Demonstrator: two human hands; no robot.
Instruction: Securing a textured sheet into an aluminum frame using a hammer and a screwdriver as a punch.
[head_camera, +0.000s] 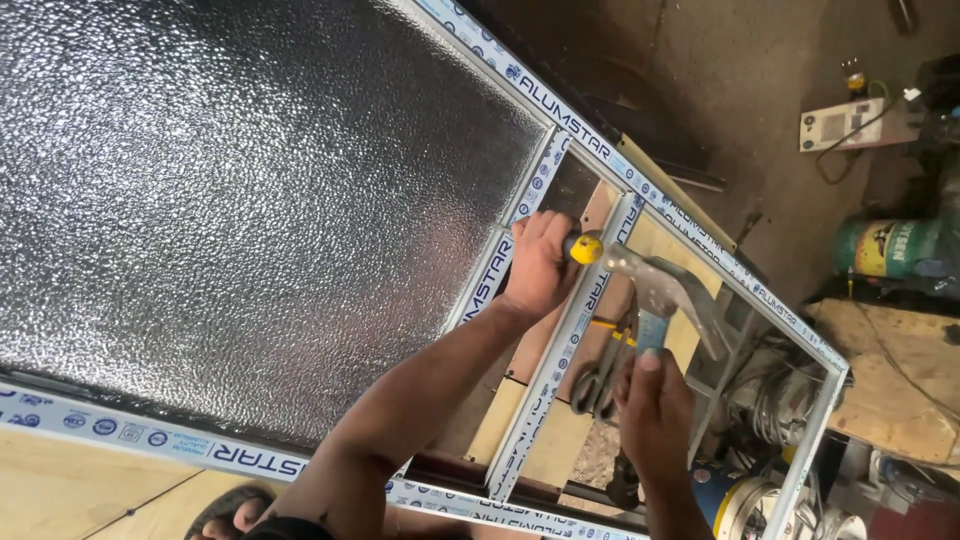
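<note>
My left hand (538, 266) is closed around a tool whose yellow butt end (586, 248) sticks out, pressed against the inner upright of an aluminium frame (560, 350). My right hand (655, 412) grips the blue handle of a claw hammer (662, 285). The hammer's steel head rests right against the yellow butt end. The frame holds a large pane of textured glass (250, 200) on the left. Its right section is open, with printed protective film along the bars.
Pliers (595, 385) lie on wooden boards under the open section. Right of the frame are a white box device (840, 125), a green can (890, 248), a wooden board (890, 395) and coiled wire (770, 400). My sandalled foot (230, 508) shows at the bottom.
</note>
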